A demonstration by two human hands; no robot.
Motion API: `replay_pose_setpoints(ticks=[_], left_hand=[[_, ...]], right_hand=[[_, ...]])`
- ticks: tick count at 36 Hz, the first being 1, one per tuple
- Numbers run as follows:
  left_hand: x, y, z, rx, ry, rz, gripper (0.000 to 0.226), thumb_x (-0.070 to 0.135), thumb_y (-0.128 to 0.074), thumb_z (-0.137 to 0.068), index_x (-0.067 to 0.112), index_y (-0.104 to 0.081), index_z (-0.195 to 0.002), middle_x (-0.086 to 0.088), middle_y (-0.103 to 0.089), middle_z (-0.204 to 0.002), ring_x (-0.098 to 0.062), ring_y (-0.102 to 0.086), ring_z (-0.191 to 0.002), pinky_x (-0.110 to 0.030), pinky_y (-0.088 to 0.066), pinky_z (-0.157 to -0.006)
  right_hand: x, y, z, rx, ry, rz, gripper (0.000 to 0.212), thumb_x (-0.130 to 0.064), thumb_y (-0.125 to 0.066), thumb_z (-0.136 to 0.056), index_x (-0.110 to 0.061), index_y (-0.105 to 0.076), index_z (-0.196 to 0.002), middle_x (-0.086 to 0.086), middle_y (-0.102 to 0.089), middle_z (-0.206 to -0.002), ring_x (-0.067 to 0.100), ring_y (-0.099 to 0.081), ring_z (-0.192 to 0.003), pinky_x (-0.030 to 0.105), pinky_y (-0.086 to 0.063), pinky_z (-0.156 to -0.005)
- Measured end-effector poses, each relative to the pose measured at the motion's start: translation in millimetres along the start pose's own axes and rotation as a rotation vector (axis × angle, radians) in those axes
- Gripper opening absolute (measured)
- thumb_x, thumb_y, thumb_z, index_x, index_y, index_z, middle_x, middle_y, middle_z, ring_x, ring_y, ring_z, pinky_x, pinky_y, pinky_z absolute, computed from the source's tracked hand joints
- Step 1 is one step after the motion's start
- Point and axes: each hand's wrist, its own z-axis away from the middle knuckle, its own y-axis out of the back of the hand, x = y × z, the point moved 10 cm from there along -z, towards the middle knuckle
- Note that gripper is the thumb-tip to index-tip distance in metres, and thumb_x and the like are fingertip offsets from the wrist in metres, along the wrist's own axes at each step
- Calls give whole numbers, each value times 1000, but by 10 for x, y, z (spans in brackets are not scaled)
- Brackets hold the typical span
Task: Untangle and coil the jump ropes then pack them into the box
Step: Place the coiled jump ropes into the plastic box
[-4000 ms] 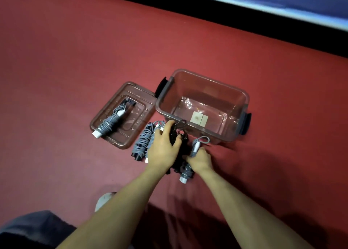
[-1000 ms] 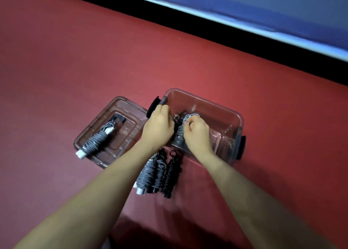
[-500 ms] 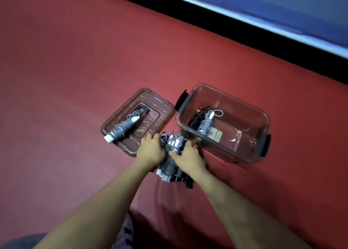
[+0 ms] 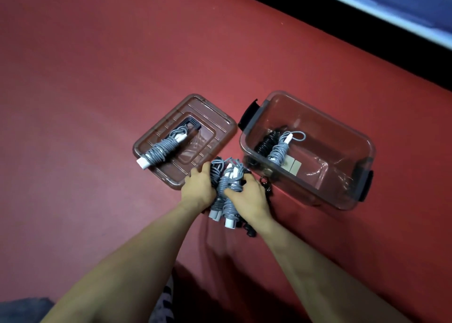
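A clear brown box stands on the red floor at right, holding a coiled black rope and a coiled grey rope. In front of the box's near left corner lies a bunch of coiled grey and black ropes. My left hand grips the bunch from the left and my right hand grips it from the right. Another coiled grey rope lies on the box lid at left.
The red floor spreads wide to the left and behind. A dark band and a blue strip run along the far edge. Dark cloth shows at the bottom left.
Both hands came out of the box, leaving a black and a grey coiled rope inside. They now grip the bunch of ropes on the floor in front of the box.
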Motion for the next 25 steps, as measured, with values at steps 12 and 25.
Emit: replay_pose_setpoints(ticks=[12, 25], left_hand=[[197, 645, 499, 211, -50, 43, 65, 37, -62, -83, 25, -30, -138, -11, -44, -125, -35, -44, -115, -44, -45, -82], [1212, 1189, 910, 287, -355, 179, 71, 35, -68, -74, 31, -37, -137, -2, -50, -125, -24, -50, -116, -37, -45, -89]], right_hand=[[-333, 339, 357, 13, 108, -120, 42, -43, -58, -57, -14, -61, -87, 0, -59, -72, 20, -54, -72, 30, -43, -67], [-648, 1560, 672, 306, 233, -227, 19, -22, -70, -72, -9, -57, -79, 3, -52, -75, 17, -45, -69, 28, -30, -63]])
